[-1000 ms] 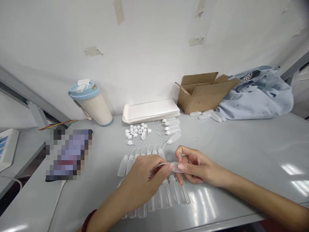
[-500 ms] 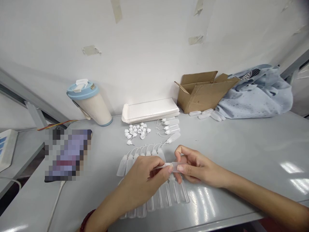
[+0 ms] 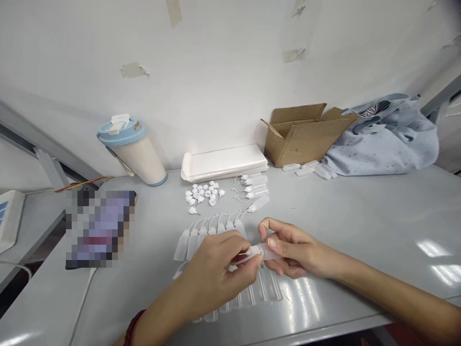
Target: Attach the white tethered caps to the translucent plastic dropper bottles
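In front of the white stack (image 3: 226, 161), the left hand (image 3: 220, 262) and right hand (image 3: 293, 249) hold 1 small bottle (image 3: 267, 251) between them — loose caps (image 3: 208, 193) nearer the stack, tumbler (image 3: 142, 158) to its left, cardboard box (image 3: 302, 144) to its right

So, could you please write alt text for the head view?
A left hand and right hand hold a small plastic bottle above rows of similar bottles on a grey table; behind are loose caps, a cardboard box and a cup.

The thumb of the left hand (image 3: 221, 259) has slid toward the front edge of the worktop (image 3: 342, 216), baring the cap (image 3: 254, 250) of the bottle (image 3: 265, 250). The strap (image 3: 240, 262) now curves on that side; the right hand's (image 3: 291, 249) thumb has shifted toward the back edge.
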Available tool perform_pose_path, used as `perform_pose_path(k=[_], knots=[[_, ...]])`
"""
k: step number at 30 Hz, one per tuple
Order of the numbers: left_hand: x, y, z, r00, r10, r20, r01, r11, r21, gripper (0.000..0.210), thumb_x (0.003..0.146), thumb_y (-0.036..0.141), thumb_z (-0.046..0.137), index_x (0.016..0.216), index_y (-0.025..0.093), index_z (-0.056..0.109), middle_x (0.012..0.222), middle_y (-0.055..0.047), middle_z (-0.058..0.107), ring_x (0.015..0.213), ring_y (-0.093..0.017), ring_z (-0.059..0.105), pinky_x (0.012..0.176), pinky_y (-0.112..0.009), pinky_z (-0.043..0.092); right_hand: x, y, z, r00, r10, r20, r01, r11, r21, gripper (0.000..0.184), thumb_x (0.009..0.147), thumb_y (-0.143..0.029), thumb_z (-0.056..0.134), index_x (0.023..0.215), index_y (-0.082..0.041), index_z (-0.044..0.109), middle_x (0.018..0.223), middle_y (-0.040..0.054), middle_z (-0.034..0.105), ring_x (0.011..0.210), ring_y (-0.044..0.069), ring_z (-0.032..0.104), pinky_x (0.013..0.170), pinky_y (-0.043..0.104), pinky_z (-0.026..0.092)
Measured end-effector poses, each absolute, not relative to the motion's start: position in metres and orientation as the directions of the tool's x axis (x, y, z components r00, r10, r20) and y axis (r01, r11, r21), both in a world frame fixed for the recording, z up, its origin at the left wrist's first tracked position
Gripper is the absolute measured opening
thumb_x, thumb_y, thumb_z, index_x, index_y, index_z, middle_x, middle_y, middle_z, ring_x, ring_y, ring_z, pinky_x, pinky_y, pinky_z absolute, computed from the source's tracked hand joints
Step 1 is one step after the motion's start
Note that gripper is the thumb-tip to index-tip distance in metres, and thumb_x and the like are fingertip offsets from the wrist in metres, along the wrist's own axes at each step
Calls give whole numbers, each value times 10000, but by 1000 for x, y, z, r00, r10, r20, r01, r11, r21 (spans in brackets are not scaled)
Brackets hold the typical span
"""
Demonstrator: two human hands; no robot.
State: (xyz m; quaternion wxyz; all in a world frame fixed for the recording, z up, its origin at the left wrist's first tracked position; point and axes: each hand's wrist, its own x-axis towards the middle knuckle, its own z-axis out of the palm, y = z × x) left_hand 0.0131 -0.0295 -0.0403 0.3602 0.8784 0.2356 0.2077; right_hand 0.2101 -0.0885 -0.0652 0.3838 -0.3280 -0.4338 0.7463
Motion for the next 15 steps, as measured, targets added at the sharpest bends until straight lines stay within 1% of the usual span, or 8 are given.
perform_pose_path(k=[2,4,6,8,10,12,13,15], knots=[[13,-28,-39,775,610,166,311,-596,740,267,853,230,480,594,168,466,568,43,428,528,-87,392,514,-214,312,209,-88,-66,-398,911,-111,-209,-208,-956,258,894,-425,547,968,-207,432,668,-42,560,404,30,342,391,153,278],[13,-25,-38,734,671,107,378,-534,756,331,874,270,458,559,171,441,529,48,409,503,-87,380,484,-213,289,209,-88,-66,-261,965,-28,-29,-37,-999,231,872,-371,590,979,-186,501,706,-24,548,493,58,424,453,180,345],[14,-24,-38,708,705,46,421,-473,774,381,897,310,430,541,172,431,508,46,414,494,-90,385,464,-213,275,209,-88,-65,-171,980,98,182,129,-975,172,880,-326,577,944,-166,580,701,-15,532,555,78,458,504,200,366],[15,-23,-39,714,700,18,432,-460,776,402,909,324,413,536,173,421,508,43,425,501,-93,394,465,-214,278,210,-88,-64,-169,972,166,287,209,-935,200,908,-321,527,894,-149,626,639,-21,510,541,81,456,513,212,356],[16,-24,-40,725,687,44,431,-503,749,402,911,311,411,534,174,383,507,47,397,499,-92,374,471,-218,272,211,-88,-65,-202,974,102,238,150,-960,267,929,-349,487,872,-133,634,542,-47,451,472,71,419,473,210,332],[15,-25,-41,752,653,93,413,-576,705,385,910,286,422,547,175,355,523,51,376,502,-88,360,484,-222,270,212,-86,-67,-252,967,-34,77,-15,-997,314,915,-403,503,846,-121,620,489,-71,395,409,59,373,413,198,312],[14,-25,-41,771,626,118,394,-614,685,364,912,274,425,567,175,368,546,48,389,513,-89,366,493,-223,275,213,-85,-68,-285,954,-99,-25,-110,-994,327,895,-428,530,823,-118,608,490,-76,387,387,51,349,379,189,306],[11,-26,-41,817,553,161,336,-684,647,297,922,249,423,635,171,437,612,34,439,552,-96,396,523,-230,301,214,-84,-71,-363,912,-190,-201,-275,-940,345,848,-450,593,750,-119,578,513,-77,394,353,29,290,311,169,289]])
